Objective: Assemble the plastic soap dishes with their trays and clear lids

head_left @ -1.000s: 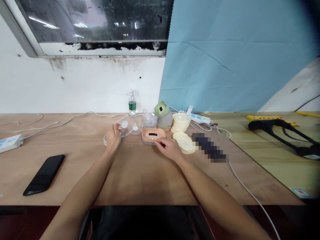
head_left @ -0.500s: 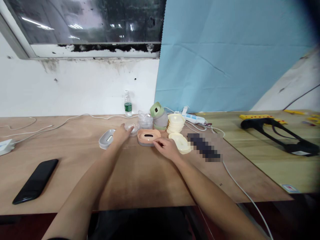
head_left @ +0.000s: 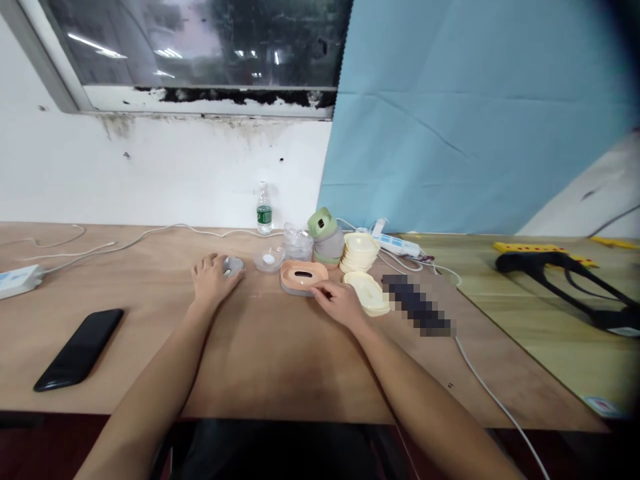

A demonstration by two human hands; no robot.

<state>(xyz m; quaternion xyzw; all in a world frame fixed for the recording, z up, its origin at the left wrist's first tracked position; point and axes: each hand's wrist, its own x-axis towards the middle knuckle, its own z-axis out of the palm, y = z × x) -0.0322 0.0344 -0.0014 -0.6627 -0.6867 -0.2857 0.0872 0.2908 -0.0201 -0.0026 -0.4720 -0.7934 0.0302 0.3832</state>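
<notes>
My left hand (head_left: pixel 211 280) lies over a small grey oval dish (head_left: pixel 234 265), fingers round its left side and thumb along its near edge; the hand covers much of it. With thumb and fingertips, my right hand (head_left: pixel 340 301) pinches the front right rim of an orange oval dish with a dark slot, set in a grey base (head_left: pixel 295 289). Between them, slightly further back, is a clear round plastic piece (head_left: pixel 270 258) with a white disc. Cream oval dishes (head_left: pixel 369 292) lie just beside my right hand.
Behind stand clear plastic containers (head_left: pixel 299 241), a green and grey stack (head_left: pixel 327 240), stacked cream dishes (head_left: pixel 361 249) and a water bottle (head_left: pixel 264 212). A black phone (head_left: pixel 80 350) lies left. Cables and a power strip (head_left: pixel 397 245) run along the back; a black frame (head_left: pixel 555 273) lies right.
My left hand has let go of the clear plastic piece and moved left onto the grey dish. My right hand stays at the orange dish's rim. The view has shifted slightly.
</notes>
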